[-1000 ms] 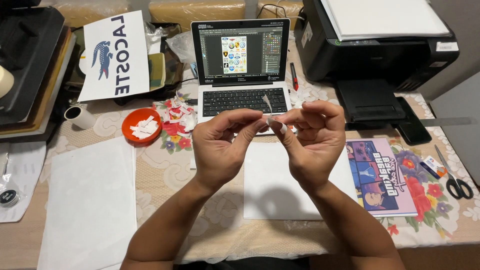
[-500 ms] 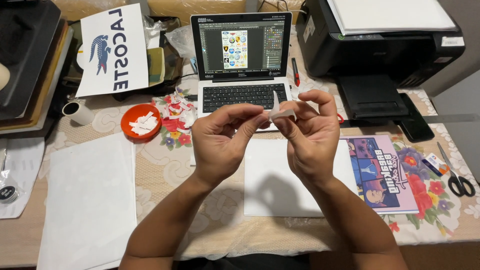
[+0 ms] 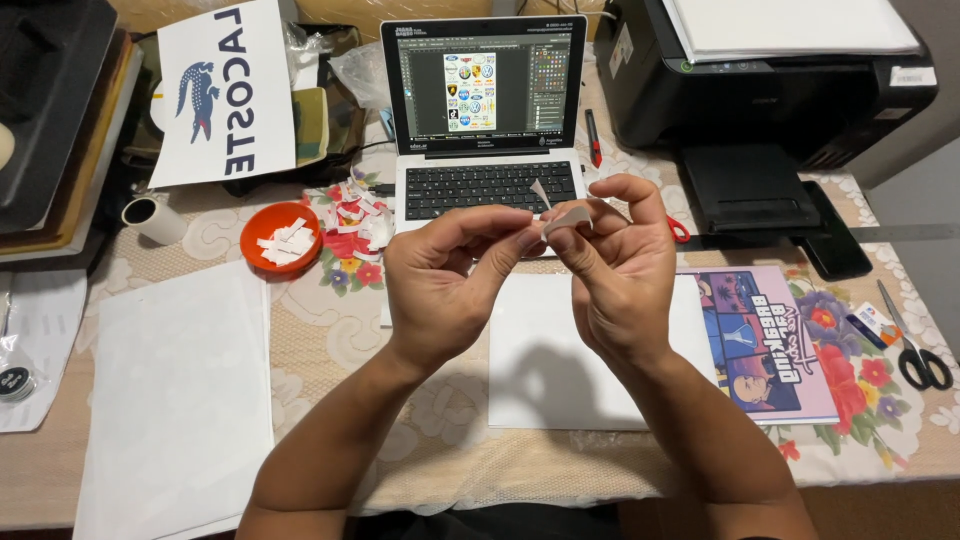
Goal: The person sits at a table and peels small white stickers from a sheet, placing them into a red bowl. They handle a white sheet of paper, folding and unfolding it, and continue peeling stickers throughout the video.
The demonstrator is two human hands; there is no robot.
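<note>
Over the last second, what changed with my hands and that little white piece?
Little changed. Both hands stay raised over the white sheet, the left hand and right hand still pinching the small white piece between their fingers. A thin strip now stands up from it, seemingly peeled a bit further. The laptop, orange bowl and scissors have not moved.

A laptop (image 3: 484, 120) stands at the back of the counter (image 3: 340, 330), a printer (image 3: 770, 80) to its right, a bowl (image 3: 280, 237) to its left, scissors (image 3: 915, 345) far right.
</note>
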